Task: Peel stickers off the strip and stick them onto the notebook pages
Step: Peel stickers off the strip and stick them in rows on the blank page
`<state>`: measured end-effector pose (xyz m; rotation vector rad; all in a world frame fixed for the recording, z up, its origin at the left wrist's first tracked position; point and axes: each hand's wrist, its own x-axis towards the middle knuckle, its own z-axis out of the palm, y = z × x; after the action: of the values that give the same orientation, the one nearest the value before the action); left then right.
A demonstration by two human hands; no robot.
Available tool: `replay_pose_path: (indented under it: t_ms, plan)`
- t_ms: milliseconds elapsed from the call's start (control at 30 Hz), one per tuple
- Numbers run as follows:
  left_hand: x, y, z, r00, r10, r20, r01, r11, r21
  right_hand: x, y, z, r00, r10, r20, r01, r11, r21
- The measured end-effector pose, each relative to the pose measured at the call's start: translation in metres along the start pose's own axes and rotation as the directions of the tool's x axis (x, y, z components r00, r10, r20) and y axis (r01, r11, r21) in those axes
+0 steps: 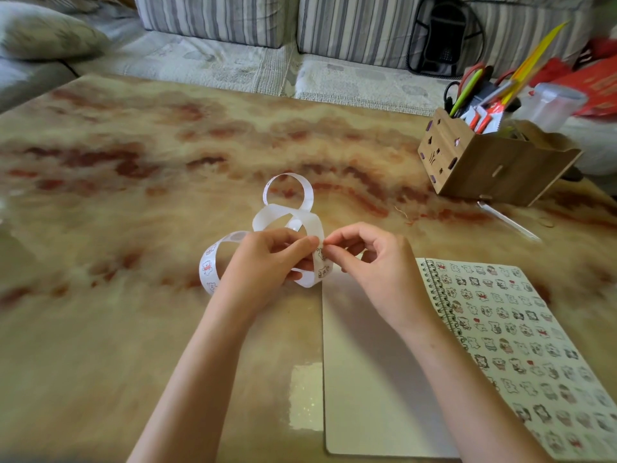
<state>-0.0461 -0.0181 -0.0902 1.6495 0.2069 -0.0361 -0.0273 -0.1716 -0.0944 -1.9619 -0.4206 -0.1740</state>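
Head view, nearest first: spiral notebook [444, 297] lies open on the table [133, 195] at lower right. Its right page [521, 332] is already packed with rows of small bear stickers, almost no gaps; the left page [367, 369] is blank, no sticker on it that I can see. So one page looks done and the other not started. Just beyond the blank page's top edge both hands work above the table. Left hand [267, 259] has its fingers curled round the sticker strip [287, 217], holding it up. Right hand [374, 262] has thumb and forefinger tips pinched on a bear sticker [321, 254] on the strip, other fingers loosely curled. Looks like a peel in progress; can't tell if the sticker edge is lifted yet. The strip curls into several loops: the loop left of the left hand carries bear stickers, while the far loops look like bare backing with blank round spots, so probably used up there. Plenty left to do: finish this peel, place it on the blank page, repeat. Farther right, a wooden desk organiser [484, 162] with pens and scissors. Beyond the table, a striped sofa [233, 35] with a cushion [43, 31] at far left.
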Motion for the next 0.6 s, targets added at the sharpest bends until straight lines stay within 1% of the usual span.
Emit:
replay_pose_path:
  t_ms: [100,267,400,500,600]
  plan:
    - [0.0005,-0.0003,0.0006,1.000,0.001,-0.006,-0.001,1.000,0.017,-0.0006,-0.0005,-0.0005,1.000,-0.010,0.002,0.010,1.000,-0.019]
    - [0.0014,-0.0016,0.0017,1.000,-0.004,-0.017,0.004,1.000,0.016,-0.0025,-0.0018,0.0000,1.000,0.005,0.015,-0.003,0.995,-0.100]
    - [0.0026,-0.0023,0.0020,0.999,-0.007,-0.034,0.008,1.000,0.026,-0.0016,-0.0007,0.0008,0.998,-0.033,0.049,0.041,0.984,-0.175]
    - [0.0033,-0.0044,0.0016,0.998,-0.007,-0.064,0.009,0.999,0.036,-0.0010,-0.0038,-0.0017,0.998,-0.022,0.056,0.028,0.994,-0.106]
    - [0.0045,-0.0066,-0.0015,0.990,0.016,-0.144,-0.002,0.995,0.097,0.0021,-0.0095,-0.0088,0.997,0.058,0.047,-0.059,0.998,0.019]
